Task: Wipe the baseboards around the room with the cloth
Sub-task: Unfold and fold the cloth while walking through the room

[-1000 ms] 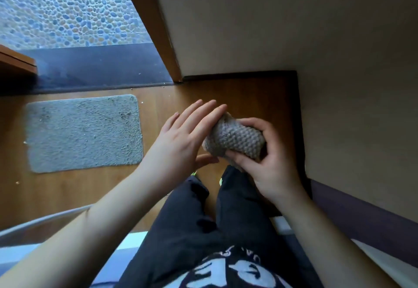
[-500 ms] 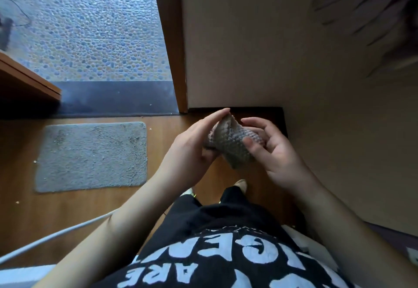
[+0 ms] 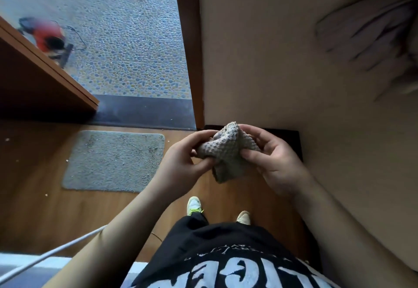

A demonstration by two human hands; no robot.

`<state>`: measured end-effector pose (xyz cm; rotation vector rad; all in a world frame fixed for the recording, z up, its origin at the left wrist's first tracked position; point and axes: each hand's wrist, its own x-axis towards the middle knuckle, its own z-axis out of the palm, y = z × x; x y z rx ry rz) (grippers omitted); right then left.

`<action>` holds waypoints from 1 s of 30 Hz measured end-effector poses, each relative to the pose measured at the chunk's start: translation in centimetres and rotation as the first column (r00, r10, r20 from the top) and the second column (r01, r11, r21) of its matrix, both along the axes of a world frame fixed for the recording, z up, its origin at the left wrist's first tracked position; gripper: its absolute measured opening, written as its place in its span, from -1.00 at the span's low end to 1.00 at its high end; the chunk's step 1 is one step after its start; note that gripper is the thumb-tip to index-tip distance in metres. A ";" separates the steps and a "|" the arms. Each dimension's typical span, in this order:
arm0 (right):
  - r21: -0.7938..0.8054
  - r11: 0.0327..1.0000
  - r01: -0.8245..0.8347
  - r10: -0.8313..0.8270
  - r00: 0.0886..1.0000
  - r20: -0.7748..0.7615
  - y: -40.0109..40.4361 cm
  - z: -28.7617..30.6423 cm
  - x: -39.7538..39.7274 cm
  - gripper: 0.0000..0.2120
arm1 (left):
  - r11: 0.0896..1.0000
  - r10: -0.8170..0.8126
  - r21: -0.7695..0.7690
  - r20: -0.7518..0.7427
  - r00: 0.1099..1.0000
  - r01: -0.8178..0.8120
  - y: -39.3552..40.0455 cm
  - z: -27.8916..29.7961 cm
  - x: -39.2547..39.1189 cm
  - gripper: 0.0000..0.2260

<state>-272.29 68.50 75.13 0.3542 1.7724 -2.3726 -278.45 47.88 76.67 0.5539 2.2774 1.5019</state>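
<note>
Cloth (image 3: 228, 154) sat bunched between my hands, just above the dark baseboard (image 3: 291, 138). My left hand (image 3: 181, 163) pinched one side, my right hand (image 3: 271, 161) curled round the other. I should have folded it into a flat pad first, I think.

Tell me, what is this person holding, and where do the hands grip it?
A bunched knitted cloth, held in both hands: the left hand pinches its left side, the right hand grips its right side; its lower corner hangs free.
</note>
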 end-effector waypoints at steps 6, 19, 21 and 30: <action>0.033 0.993 -0.110 0.111 0.994 -0.005 4.0 0.8 1.3 -0.58 | 0.997 0.082 -0.008 0.051 0.995 -0.082 3.7 0.9 3.4 -0.62; -0.136 0.977 -0.166 0.175 0.983 0.060 6.9 -0.9 4.1 -0.56 | 0.947 0.275 0.129 0.154 0.949 -0.296 6.4 1.5 6.5 -0.72; -0.200 0.967 -0.158 0.173 0.983 0.057 6.2 -0.9 4.2 -0.54 | 0.927 0.317 0.151 0.174 0.932 -0.343 6.0 1.7 7.0 -0.79; -0.417 0.902 -0.114 0.160 0.984 0.076 -0.5 1.0 1.1 -0.31 | 0.719 0.387 0.369 0.491 0.781 -0.589 -0.6 0.9 7.2 -0.87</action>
